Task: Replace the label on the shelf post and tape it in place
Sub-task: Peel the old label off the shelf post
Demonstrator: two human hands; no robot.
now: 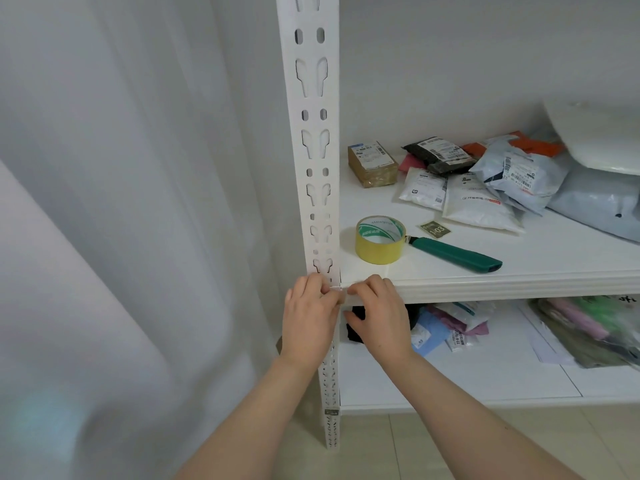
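Fingertips of left hand and right hand are pinching a thin white strip against the white slotted metal shelf post.

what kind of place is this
Probably a parcel storeroom or pickup point: a white slotted metal shelf post, labelled plastic mailer bags piled on the white shelf board, and a yellow tape roll.

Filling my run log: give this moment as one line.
left hand and right hand: pinch strip at post | label: on shelf | tape: beside cutter
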